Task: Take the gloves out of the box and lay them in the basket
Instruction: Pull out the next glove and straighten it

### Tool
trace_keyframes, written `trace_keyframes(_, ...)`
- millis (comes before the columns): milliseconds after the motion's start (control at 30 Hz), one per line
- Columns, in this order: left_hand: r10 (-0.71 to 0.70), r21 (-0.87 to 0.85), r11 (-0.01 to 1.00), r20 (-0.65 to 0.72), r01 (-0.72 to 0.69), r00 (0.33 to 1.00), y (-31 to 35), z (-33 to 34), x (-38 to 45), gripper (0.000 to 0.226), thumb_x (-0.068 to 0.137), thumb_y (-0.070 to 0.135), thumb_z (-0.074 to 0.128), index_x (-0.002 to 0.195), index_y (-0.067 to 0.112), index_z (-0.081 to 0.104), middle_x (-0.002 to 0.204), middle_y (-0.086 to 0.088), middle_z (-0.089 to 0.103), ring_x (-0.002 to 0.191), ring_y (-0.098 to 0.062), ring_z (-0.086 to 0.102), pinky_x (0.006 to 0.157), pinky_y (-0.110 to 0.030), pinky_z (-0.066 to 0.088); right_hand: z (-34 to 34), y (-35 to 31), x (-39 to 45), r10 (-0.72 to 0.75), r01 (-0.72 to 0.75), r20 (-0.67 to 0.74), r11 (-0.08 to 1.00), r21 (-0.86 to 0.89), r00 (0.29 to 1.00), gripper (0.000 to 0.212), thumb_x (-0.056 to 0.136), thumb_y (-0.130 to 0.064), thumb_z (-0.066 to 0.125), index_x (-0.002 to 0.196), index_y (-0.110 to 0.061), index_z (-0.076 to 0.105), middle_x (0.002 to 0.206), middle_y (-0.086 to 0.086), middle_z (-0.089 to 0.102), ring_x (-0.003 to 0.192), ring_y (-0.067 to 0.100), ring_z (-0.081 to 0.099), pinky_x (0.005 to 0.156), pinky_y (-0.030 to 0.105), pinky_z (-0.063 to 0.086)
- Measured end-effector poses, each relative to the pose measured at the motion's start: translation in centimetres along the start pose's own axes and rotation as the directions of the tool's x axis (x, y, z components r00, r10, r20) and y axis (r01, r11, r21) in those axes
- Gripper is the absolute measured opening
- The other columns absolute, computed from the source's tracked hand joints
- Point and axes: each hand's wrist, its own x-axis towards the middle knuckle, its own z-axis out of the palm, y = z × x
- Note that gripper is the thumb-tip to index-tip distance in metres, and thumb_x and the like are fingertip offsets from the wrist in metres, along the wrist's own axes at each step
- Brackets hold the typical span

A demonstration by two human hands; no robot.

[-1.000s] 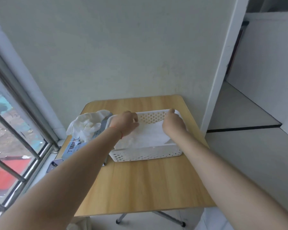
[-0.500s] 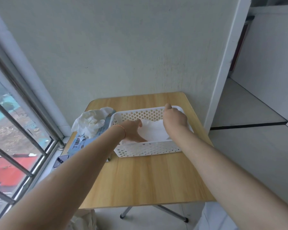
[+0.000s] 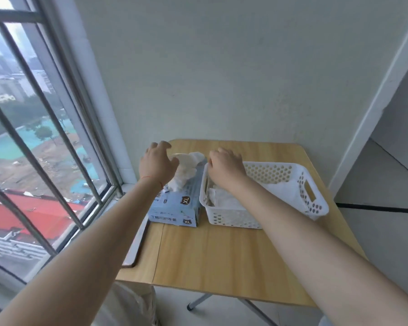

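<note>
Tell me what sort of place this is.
Probably a plain room corner high up in a building: a small folding wooden table against a bare wall, a barred window overlooking rooftops far below, and a tiled floor running past a doorway.

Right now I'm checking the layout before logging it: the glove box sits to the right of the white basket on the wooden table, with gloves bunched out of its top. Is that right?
Not quite. The head view shows the glove box to the left of the white basket, on the window side. The rest holds: both stand on the wooden table, and gloves bunch out of the box's top.
</note>
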Motion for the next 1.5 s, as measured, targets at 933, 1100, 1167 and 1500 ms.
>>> trace_keyframes(933,0.175,-0.428,0.902,0.256,-0.05,0.951,-4.8,-1.5,-0.8,0.016,0.079,0.014,0.078,0.074,0.028,0.07,0.087,0.011,0.071,0.086,-0.002,0.065,0.081,-0.02,0.05,2.1,-2.7,5.6,0.137,-0.211,0.286,0.945,0.248,0.948,0.024,0.092,-0.014,0.042,0.109,-0.02,0.058,0.127,0.007,0.056,0.112,0.028,0.053,0.099,0.042,0.042)
trace_keyframes(1100,0.092,-0.331,0.943,0.315,0.018,0.945,-4.8,-1.3,-0.2,0.027,0.086,0.039,0.07,0.075,0.016,0.077,0.062,0.006,0.058,0.054,-0.008,0.048,0.056,-0.024,0.04,2.2,-3.0,5.4,0.151,-0.206,0.17,0.902,0.379,0.974,0.018,0.091,-0.028,0.056,0.073,-0.024,0.057,0.086,-0.006,0.061,0.092,0.022,0.061,0.087,0.039,0.049)
trace_keyframes(1167,0.05,-0.268,0.963,0.253,0.021,0.966,-4.4,-1.0,0.2,0.034,0.089,0.037,0.066,0.078,0.005,0.074,0.061,0.0,0.051,0.054,-0.013,0.042,0.054,-0.025,0.034,1.6,-3.0,5.1,0.154,-0.208,0.149,0.847,0.488,0.977,0.017,0.091,-0.033,0.057,0.082,-0.019,0.057,0.085,-0.005,0.06,0.081,0.016,0.057,0.072,0.031,0.046)
trace_keyframes(1500,-0.06,-0.456,0.878,0.193,0.144,0.979,-2.2,-0.3,0.5,0.01,0.09,0.026,0.058,0.09,0.02,0.066,0.08,0.001,0.071,0.076,-0.019,0.066,0.074,-0.032,0.055,-3.1,-2.7,2.7,-0.058,-0.164,0.298,0.727,0.667,0.953,0.018,0.088,-0.024,0.067,0.091,-0.008,0.072,0.083,0.0,0.072,0.071,0.009,0.063,0.063,0.017,0.046)
